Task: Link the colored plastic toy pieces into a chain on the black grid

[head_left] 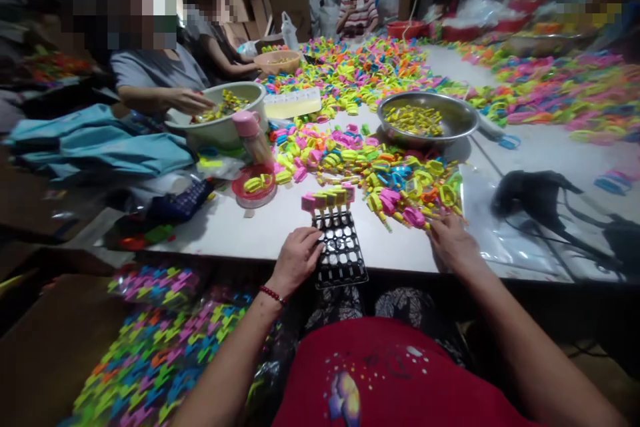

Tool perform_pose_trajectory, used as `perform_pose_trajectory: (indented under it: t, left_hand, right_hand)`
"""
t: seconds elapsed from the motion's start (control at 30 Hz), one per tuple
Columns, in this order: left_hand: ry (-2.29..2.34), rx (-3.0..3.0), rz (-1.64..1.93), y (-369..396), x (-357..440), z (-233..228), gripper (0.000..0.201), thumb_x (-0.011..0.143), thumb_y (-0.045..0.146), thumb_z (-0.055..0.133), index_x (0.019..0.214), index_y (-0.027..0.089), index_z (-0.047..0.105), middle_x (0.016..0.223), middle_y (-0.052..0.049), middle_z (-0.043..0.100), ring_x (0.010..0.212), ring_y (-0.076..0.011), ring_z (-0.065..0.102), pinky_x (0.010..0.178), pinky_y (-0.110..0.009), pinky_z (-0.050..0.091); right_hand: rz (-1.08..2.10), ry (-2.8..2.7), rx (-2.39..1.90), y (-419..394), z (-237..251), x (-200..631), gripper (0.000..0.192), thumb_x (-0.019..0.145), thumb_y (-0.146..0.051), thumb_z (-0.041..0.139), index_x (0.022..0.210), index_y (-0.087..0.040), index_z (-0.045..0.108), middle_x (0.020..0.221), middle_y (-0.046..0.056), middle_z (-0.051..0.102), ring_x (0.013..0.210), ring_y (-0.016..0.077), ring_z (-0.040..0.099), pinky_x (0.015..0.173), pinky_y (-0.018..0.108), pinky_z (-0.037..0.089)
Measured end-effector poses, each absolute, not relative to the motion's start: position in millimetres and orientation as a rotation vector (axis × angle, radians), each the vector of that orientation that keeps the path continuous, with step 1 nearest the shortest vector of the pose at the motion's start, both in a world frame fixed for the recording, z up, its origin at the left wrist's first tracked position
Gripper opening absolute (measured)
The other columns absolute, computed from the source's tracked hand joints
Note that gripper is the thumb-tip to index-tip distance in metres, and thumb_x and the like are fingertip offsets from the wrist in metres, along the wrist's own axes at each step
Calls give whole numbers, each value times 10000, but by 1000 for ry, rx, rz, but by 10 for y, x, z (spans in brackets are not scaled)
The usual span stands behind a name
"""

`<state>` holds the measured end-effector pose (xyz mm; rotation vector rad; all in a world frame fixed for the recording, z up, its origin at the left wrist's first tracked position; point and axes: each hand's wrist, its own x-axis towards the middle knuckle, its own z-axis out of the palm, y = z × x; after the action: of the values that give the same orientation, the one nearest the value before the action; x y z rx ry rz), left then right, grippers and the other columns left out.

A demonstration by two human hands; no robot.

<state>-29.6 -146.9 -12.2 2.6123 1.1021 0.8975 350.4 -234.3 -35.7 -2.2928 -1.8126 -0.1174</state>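
My left hand point(299, 253) is closed on the left edge of a black plastic grid tray point(343, 253), which overhangs the near table edge. Several small pink and yellow plastic pieces point(327, 199) stand in a row along the tray's far end; the nearer cells hold nothing. To the right, my right hand point(453, 237) rests at the near edge of a heap of bright plastic pieces point(400, 183), fingers drawn together by the yellow sticks there. What lies between those fingertips is too small to make out.
A steel bowl point(463, 121) of yellow sticks stands behind the heap. A red dish point(255, 195) and pink-capped bottle point(247, 130) are at left. Clear plastic bags point(515, 233) lie at right. A co-worker's hand point(193, 101) is over a pale green basin point(225, 127).
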Motion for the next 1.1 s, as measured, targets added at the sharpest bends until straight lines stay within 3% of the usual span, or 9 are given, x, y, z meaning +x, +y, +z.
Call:
perform_pose_trajectory:
  t: [0.17, 0.33, 0.47, 0.73, 1.1]
  left_hand:
    - [1107, 2439, 942, -1573, -206, -459, 201, 923, 222, 560, 1100, 179, 644, 1156, -86, 648, 1107, -192, 582, 999, -381, 513]
    - [1210, 2327, 1096, -1689, 71, -559, 146, 916, 232, 571, 1014, 165, 657, 1071, -91, 658, 1071, -207, 580, 983, -407, 513]
    - [1294, 2291, 1167, -1736, 172, -641, 109, 904, 197, 562, 872, 175, 665, 1007, -82, 660, 1023, -206, 578, 930, -396, 519]
    - [1373, 2359, 1081, -1726, 149, -712, 224, 911, 196, 499, 732, 184, 633, 886, -79, 615, 933, -207, 565, 859, -367, 517]
    - [1324, 2375, 1057, -1717, 142, -677, 203, 914, 192, 504, 767, 179, 643, 851, -69, 617, 916, -207, 553, 878, -359, 517]
  right_hand:
    - [-47, -1894, -2135, -2268, -300, 3239, 230, 937, -229, 411, 998, -155, 620, 981, 143, 624, 839, 241, 601, 690, 325, 434]
    - [551, -1646, -1743, -1979, -158, 2446, 219, 869, -372, 527, 917, -181, 623, 803, 58, 677, 704, 200, 610, 653, 295, 457]
    - [863, -1591, -1502, -1638, -232, 1825, 258, 805, -397, 591, 895, -171, 678, 819, 53, 707, 746, 206, 636, 685, 299, 491]
    - [722, -1787, -1471, -1236, -391, 1530, 216, 823, -362, 581, 807, -183, 702, 733, 37, 692, 678, 189, 608, 626, 271, 448]
    - [669, -2091, -1421, -1094, -369, 1569, 123, 803, -181, 578, 829, -176, 698, 786, 44, 680, 712, 176, 586, 651, 253, 431]
